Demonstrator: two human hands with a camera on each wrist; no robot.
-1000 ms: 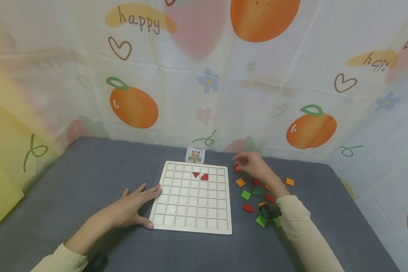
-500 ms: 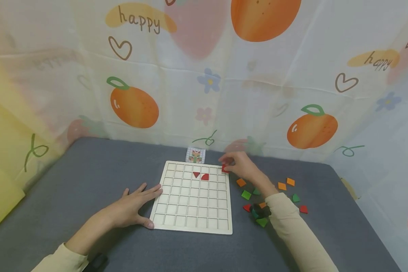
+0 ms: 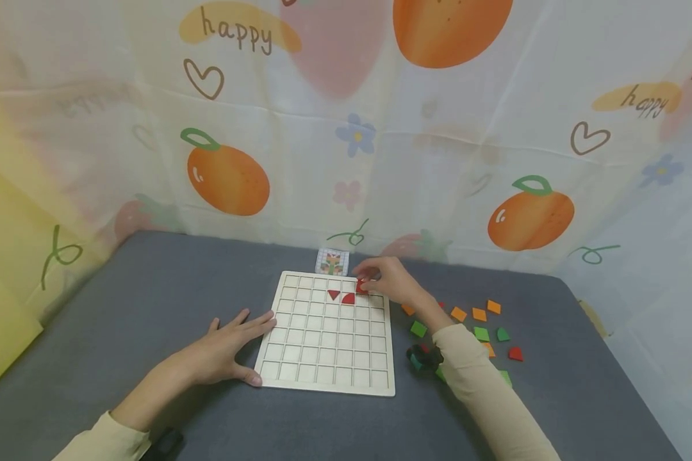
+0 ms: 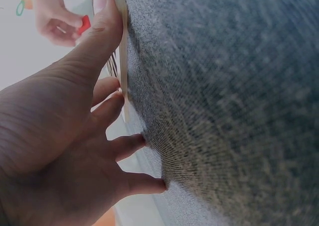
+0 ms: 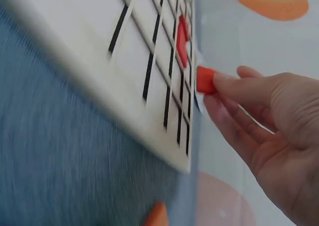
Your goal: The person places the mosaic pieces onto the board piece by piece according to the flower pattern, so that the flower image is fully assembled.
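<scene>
While the left hand (image 3: 225,349) lies flat against the wooden grid board (image 3: 329,368) on the grey felt tabletop (image 3: 150,301), the right hand (image 3: 389,282) pinches a red tile (image 3: 361,287) over the board's far cells, before a fruit-printed curtain (image 3: 438,141).

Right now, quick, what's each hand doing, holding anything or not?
Left hand: open, flat, fingers against the pale wooden grid board.
Right hand: pinching a small red tile over the board.

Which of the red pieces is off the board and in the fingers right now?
The red piece pinched by the right hand, over the grid board near its far right. The other two red pieces lie flat in cells just left.
</scene>
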